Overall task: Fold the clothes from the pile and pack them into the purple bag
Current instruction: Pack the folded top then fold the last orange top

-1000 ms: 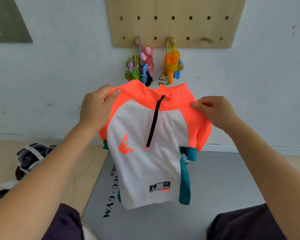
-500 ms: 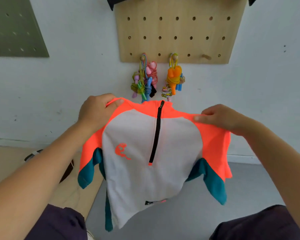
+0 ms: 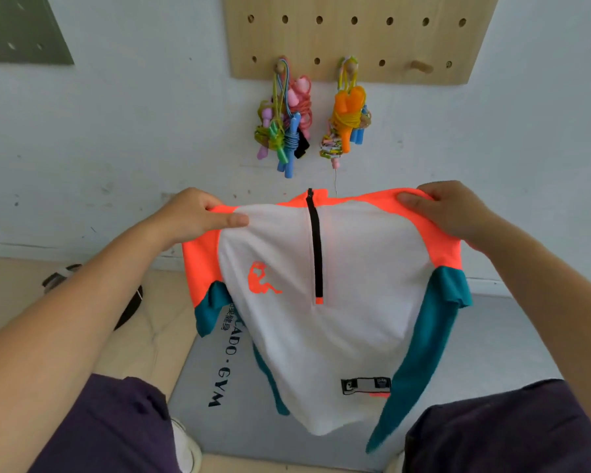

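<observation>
Holding shirt [image 3: 321, 336] mid-frame, airborne over grey mat [image 3: 492, 336]: left hand [image 3: 191, 216] pinches one shoulder, right hand [image 3: 447, 209] other. Risk: teal sleeves dangling, could tuck under and bunch fold. Purple bag not visible.

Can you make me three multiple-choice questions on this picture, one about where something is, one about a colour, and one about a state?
1. Where do the skipping ropes hang?
A. from pegs on the wooden pegboard
B. on the grey mat
C. over the person's knee

2. What colour are the shirt shoulders?
A. yellow
B. bright orange
C. black

3. How is the shirt held?
A. folded flat on the mat
B. bunched in one hand
C. spread in the air by both hands

Answers:
1 A, the ropes dangle from pegs along the board's lower edge.
2 B, orange panels run from collar to sleeves.
3 C, the left hand and right hand each pinch a shoulder above the mat.
</observation>
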### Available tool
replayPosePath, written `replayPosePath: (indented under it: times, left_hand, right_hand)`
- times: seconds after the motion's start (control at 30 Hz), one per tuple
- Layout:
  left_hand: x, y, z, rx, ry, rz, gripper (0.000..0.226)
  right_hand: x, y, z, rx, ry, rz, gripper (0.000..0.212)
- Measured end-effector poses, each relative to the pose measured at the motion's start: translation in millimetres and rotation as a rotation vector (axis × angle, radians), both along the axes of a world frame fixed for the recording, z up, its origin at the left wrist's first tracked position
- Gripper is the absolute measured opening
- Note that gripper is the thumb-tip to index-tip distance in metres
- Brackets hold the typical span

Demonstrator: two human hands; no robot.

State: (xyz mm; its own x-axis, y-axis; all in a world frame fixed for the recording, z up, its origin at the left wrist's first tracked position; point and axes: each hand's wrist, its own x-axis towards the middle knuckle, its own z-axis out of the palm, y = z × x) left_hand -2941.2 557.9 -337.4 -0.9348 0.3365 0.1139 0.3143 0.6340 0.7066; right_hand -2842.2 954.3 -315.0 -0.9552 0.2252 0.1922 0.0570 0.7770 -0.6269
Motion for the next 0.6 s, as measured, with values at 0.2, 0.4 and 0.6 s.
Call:
replayPosePath:
  times: [0.2, 0.4, 0.6]
  left_hand:
    - [-11.1, 11.4, -21.8, -0.024, 0.235, 0.125, 0.053]
    - [-15.9, 17.2, -23.0, -0.017, 0.31, 0.119, 0.057]
    - [-9.4, 13.7, -31.6, 0.053, 0.16, 0.187, 0.042]
  right_hand:
    - [-7.2, 11.0, -0.9, 0.265, 0.155, 0.018, 0.019]
    - [-11.6, 15.1, -13.5, 0.012, 0.25, -0.106, 0.023]
    - [7.0, 12.2, -29.4, 0.031, -0.302, 0.031, 0.029]
